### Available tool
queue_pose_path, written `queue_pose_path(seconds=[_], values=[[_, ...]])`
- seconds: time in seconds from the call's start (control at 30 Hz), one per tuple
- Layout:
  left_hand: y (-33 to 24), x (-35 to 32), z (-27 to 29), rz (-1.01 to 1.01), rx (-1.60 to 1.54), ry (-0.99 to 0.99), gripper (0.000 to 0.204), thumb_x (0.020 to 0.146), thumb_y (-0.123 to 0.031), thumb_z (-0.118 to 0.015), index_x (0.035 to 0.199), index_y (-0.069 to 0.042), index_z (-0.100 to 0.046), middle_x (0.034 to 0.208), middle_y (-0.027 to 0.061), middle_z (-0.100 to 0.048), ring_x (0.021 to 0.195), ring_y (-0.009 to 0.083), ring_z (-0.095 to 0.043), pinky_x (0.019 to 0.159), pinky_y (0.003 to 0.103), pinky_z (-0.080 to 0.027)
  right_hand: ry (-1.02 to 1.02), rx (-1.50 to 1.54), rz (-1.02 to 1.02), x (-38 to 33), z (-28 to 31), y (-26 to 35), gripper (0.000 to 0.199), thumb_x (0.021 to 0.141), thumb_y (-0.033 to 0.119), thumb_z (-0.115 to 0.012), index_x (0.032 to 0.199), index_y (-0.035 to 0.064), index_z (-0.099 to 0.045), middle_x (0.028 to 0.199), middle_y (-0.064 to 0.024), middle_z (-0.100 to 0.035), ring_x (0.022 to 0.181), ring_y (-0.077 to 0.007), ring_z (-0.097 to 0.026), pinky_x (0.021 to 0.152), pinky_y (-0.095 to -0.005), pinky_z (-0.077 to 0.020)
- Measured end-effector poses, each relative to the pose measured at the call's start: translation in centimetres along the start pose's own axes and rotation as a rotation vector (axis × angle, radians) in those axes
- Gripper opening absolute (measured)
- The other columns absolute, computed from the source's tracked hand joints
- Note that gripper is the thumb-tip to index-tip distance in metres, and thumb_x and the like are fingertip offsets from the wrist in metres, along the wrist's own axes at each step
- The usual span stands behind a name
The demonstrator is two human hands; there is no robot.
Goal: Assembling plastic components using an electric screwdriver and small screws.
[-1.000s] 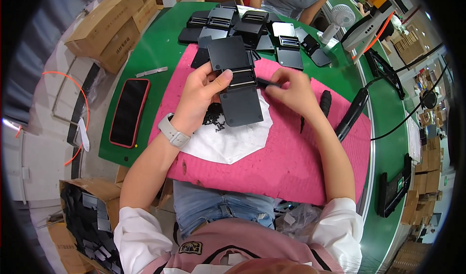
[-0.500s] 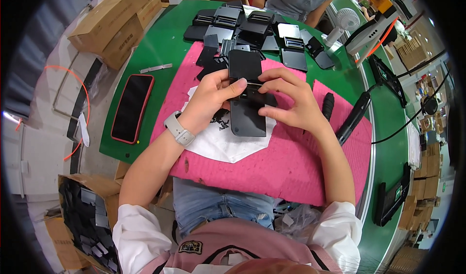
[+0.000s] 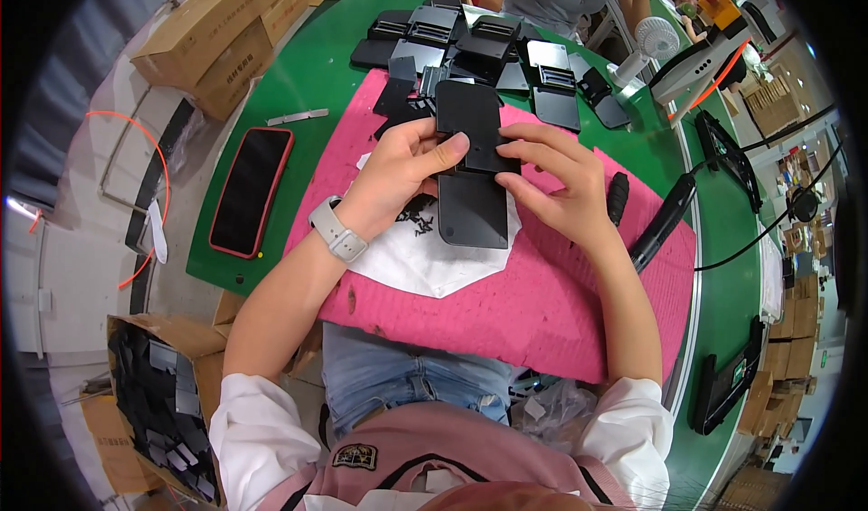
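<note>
A black folding stand, made of flat plates joined at a hinge, is held up over the pink foam mat. My left hand grips its left side, thumb lying across the front at the middle and the other fingers partly hidden behind. At the right edge, my right hand pinches the hinge area between thumb and fingertips. Beneath the stand, a white sheet carries a small pile of black screws. Loose black plates lie on the mat just beyond my left hand.
Several similar stands are heaped at the far side. A red-cased phone lies left. A corded black screwdriver and a black handle lie right. A white fan stands far right; a person sits opposite. A carton of black parts is lower left.
The stand's middle plate has swung down over the hinge, which showed its inner parts before. My right fingers have shifted on that edge. The whole view has moved slightly.
</note>
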State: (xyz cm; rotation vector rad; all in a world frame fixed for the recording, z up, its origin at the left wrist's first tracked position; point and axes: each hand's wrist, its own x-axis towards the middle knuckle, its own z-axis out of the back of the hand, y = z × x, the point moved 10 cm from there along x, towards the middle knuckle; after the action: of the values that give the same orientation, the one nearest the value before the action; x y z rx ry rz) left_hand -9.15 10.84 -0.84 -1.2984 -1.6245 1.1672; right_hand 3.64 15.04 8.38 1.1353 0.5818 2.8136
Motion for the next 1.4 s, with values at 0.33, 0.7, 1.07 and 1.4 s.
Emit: queue_pose_path(seconds=[0.33,0.7,1.07,1.4], values=[[-1.3,-0.5,-0.9,-0.035,0.029,0.074,0.036,0.089,-0.034,-0.063,0.107,-0.002,-0.062,0.093,0.0005,-0.064,0.079,0.0081,-0.062,0.059,0.022,-0.049,0.081,0.051,-0.118,-0.3,-0.3,0.1,0.026,0.068,0.006,-0.077,0.092,0.0034,-0.068,0.102,-0.0102,-0.065,0.088,-0.0226,-0.065,0.072,-0.0293,-0.0537],[-3.6,-2.5,-2.2,-0.521,1.460,0.081,0.019,0.067,-0.013,-0.073,0.078,-0.003,-0.061,0.078,0.0074,-0.054,0.081,0.0260,-0.053,0.068,0.036,-0.046,0.410,-0.002,-0.271,-4.7,0.9,-0.6,0.035,0.059,0.010,-0.080,0.092,0.0030,-0.067,0.101,-0.0087,-0.063,0.089,-0.0228,-0.061,0.073,-0.0323,-0.0507],[-4.1,-1.7,-2.5,-0.514,1.274,0.024,0.005,0.073,-0.005,-0.065,0.075,-0.003,-0.062,0.077,0.0082,-0.056,0.081,0.0270,-0.058,0.067,0.039,-0.047,-0.186,-1.090,-0.973,-11.5,20.2,-9.4,0.055,0.076,0.055,-0.065,0.094,0.0032,-0.069,0.073,-0.0111,-0.068,0.073,-0.0289,-0.067,0.066,-0.0392,-0.0514],[-4.6,-2.0,-2.8,-0.427,0.954,-0.033,0.006,0.076,-0.004,-0.067,0.080,0.000,-0.065,0.071,0.0076,-0.061,0.061,0.0161,-0.058,0.057,0.028,-0.046,-0.124,-0.068,-1.253,-15.2,13.1,-16.2,0.041,0.076,0.042,-0.072,0.079,0.0026,-0.063,0.064,0.0022,-0.053,0.050,-0.0068,-0.046,0.045,-0.0232,-0.0331]])
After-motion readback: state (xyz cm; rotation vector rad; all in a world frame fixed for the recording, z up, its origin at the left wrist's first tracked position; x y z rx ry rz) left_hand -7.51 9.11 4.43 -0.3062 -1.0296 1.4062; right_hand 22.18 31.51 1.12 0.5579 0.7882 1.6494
